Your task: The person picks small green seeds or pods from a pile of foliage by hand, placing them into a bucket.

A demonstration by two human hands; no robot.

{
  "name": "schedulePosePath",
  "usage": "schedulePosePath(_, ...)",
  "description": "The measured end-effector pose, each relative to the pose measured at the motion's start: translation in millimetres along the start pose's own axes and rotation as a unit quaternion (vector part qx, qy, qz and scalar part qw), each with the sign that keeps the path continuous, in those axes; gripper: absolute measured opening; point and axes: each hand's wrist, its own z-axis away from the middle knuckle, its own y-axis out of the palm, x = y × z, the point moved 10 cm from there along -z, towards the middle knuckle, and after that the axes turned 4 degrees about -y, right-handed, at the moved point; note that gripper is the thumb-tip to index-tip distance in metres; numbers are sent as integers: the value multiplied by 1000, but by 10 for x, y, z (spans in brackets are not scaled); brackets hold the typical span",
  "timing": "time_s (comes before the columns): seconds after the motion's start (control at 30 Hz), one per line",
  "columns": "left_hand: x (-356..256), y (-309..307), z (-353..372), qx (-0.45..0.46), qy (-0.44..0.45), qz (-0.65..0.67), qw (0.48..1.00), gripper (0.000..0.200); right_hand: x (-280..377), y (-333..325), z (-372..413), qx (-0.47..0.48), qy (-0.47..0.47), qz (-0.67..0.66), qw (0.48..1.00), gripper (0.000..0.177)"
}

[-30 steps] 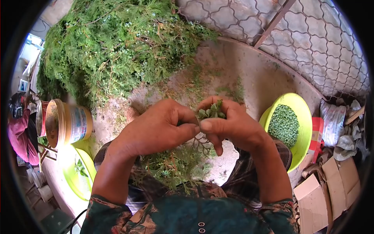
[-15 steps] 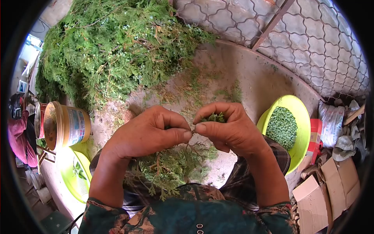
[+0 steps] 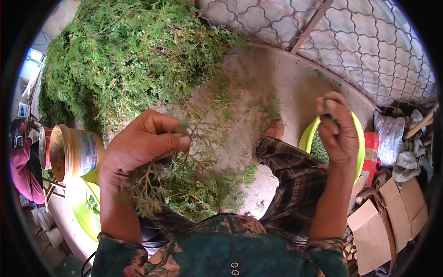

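Sprig [image 3: 201, 133] juts from left hand [image 3: 143, 140]; right hand [image 3: 338, 131] curls near tub [image 3: 306, 137].

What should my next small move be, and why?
Probably open your right hand over the yellow-green basin: it appears above it, with something small and dark green in its curled grip, and green berries lie in the basin.

Right hand [image 3: 339, 127] moved from left hand [image 3: 147, 138] to basin [image 3: 306, 134]
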Motion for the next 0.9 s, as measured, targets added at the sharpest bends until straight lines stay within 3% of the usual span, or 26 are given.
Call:
schedulePosePath(0.07, -110, 48, -28, -46, 47, -34, 997, 19, -67, 48, 9, 32, -14, -32, 999, 13)
schedulePosePath(0.17, -62, 168, -136, -46, 19, -55, 997, 22, -470, 260, 103, 64, 94, -168, 979, 13)
schedulePosePath(0.33, -147, 147, -189, -67, 66, -119, 988, 24, -287, -103, 81, 11, 92, -171, 981, 13)
schedulePosePath(0.4, -99, 81, -162, -112, 26, -83, 990, 17, 266, -357, 156, 55, -16, -293, 954, 12)
schedulePosePath(0.47, -109, 126, -143, -109, 32, -64, 991, 17, 871, -1030, 454, -80, -213, -198, 953, 10)
schedulePosePath(0.5, -116, 113, -138, -127, 35, -42, 990, 18, 1148, -1314, 719, -189, -333, -53, 922, 9)
schedulePosePath(0.53, -108, 166, -155, -118, 38, -47, 991, 18, 1363, -1493, 1037, -288, -434, 92, 849, 9)
schedulePosePath(0.57, -89, 166, -156, -125, 42, -30, 991, 18, 1354, -1858, 1219, -393, -434, 262, 767, 15)
schedulePosePath(0.6, -73, 141, -149, -137, 45, -12, 990, 18, 1134, -2559, 1095, -432, -288, 501, 692, 28)
schedulePosePath(0.63, -78, 152, -170, -114, 47, -33, 992, 20, 631, -2842, 873, -266, -318, 813, 409, 50)
schedulePosePath(0.67, -53, 139, -206, -115, 46, -13, 992, 23, -13, -3383, 870, -181, 62, 860, 472, 62)
schedulePosePath(0.7, -44, 94, -223, -134, 44, 8, 990, 26, -390, -3388, 999, -42, 153, 806, 571, 64)
schedulePosePath(0.73, -93, 160, -249, -116, 46, 63, 990, 25, -325, -3241, 1102, -136, 70, 688, 710, 54)
schedulePosePath(0.77, -99, 140, -286, -105, 57, 89, 989, 25, -160, -3079, 1043, -192, 12, 695, 693, 49)
schedulePosePath(0.8, -96, 121, -305, -85, 66, 104, 989, 24, -88, -2882, 1084, -265, 44, 529, 805, 43)
schedulePosePath(0.83, -67, 96, -314, -109, 67, 161, 979, 24, 36, -2615, 1042, -274, -2, 457, 846, 40)
schedulePosePath(0.9, -113, 130, -324, -83, 76, 188, 976, 24, 417, -1788, 860, -244, -87, 465, 847, 35)
